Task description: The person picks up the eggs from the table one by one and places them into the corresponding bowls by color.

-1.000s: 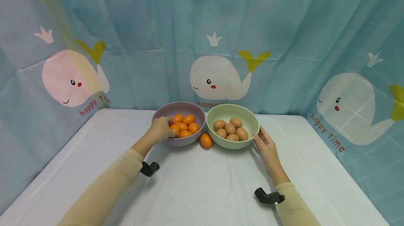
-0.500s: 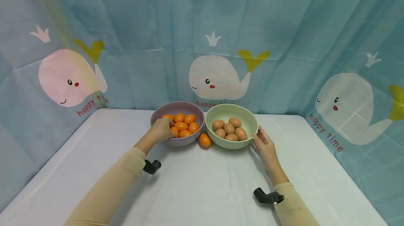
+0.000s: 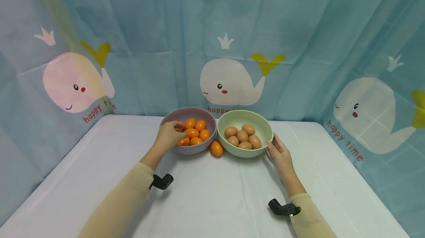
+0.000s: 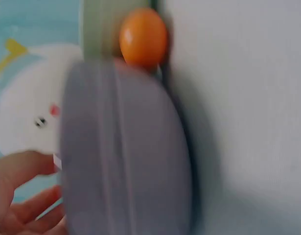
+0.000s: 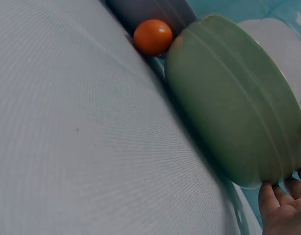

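Note:
My left hand (image 3: 167,134) is over the left rim of the mauve bowl (image 3: 212,120), thumb and fingers spread apart. Several glossy orange egg-shaped pieces (image 3: 192,133) lie inside, some partly behind the fingers. In the left wrist view the bowl's wall (image 4: 126,156) hides what is below the fingertips. My right hand (image 3: 281,157) touches the right side of the light green bowl (image 3: 262,121) with fairly straight fingers (image 5: 269,198). Several brown eggs (image 3: 242,135) sit in that bowl. One orange egg-shaped piece (image 3: 217,148) lies on the cloth in front, where the two bowls meet.
A white cloth (image 3: 212,193) covers the table. Behind the bowls hangs a blue curtain (image 3: 149,75) printed with whales, closing off the back and both sides. Black wrist cameras (image 3: 162,182) are strapped over the sleeves.
My left hand has lifted slightly, its thumb and fingers parting; more orange pieces show at the mauve bowl's left side. My right hand stays at the green bowl.

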`<state>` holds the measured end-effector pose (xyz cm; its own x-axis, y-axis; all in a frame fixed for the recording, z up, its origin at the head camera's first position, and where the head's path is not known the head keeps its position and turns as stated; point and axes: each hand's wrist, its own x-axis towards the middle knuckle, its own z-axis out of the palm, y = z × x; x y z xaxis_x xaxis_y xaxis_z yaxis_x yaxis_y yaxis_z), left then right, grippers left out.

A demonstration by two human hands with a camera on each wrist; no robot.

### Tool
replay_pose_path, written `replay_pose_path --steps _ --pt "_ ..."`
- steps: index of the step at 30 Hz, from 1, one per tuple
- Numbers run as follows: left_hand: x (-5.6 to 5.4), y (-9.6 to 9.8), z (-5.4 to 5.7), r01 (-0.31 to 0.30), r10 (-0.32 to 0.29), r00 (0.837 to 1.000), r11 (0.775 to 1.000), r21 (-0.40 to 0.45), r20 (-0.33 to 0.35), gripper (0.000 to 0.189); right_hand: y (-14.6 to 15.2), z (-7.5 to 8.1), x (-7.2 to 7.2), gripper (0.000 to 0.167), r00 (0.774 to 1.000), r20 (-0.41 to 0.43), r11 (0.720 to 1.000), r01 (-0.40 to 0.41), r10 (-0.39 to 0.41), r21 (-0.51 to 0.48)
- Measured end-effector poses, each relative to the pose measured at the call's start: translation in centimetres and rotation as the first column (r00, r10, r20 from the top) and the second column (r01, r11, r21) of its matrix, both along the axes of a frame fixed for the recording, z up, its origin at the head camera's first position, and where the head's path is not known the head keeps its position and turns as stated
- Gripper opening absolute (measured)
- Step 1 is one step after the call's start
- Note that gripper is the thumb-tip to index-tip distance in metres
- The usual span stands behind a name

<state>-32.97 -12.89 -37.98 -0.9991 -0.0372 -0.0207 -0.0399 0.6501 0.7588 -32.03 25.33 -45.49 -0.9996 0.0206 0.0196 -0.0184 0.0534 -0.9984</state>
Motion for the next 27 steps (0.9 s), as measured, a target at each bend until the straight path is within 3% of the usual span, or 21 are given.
replay_pose_path --steps 2,5,10,14,27 --pt "1.2 0.8 0.1 -0.033 0.039 0.997 0.994 0.101 -0.059 0.042 0.2 -0.1 0.0 0.068 1.0 -0.009 1.0 -0.001 0.001 0.009" --pt "2.9 2.2 0.4 -0.033 0.06 0.989 0.979 0.201 -0.132 0.039 0.3 0.1 0.0 0.067 1.0 -0.021 1.0 0.0 0.0 0.014" --pt "4.7 4.3 0.2 -0.004 0.04 0.987 0.974 0.224 -0.157 0.038 0.3 0.4 0.1 0.065 1.0 -0.015 1.0 0.007 -0.007 0.004" --pt "5.2 5.4 -0.6 -0.007 0.038 0.991 0.972 0.236 -0.129 0.04 0.2 0.5 0.2 0.065 1.0 0.001 1.0 0.002 -0.002 0.005" --pt "6.2 8.6 -3.6 0.065 -0.053 0.997 0.964 0.257 -0.054 0.052 0.0 0.2 0.3 0.066 1.0 -0.024 1.0 0.0 0.0 0.012"
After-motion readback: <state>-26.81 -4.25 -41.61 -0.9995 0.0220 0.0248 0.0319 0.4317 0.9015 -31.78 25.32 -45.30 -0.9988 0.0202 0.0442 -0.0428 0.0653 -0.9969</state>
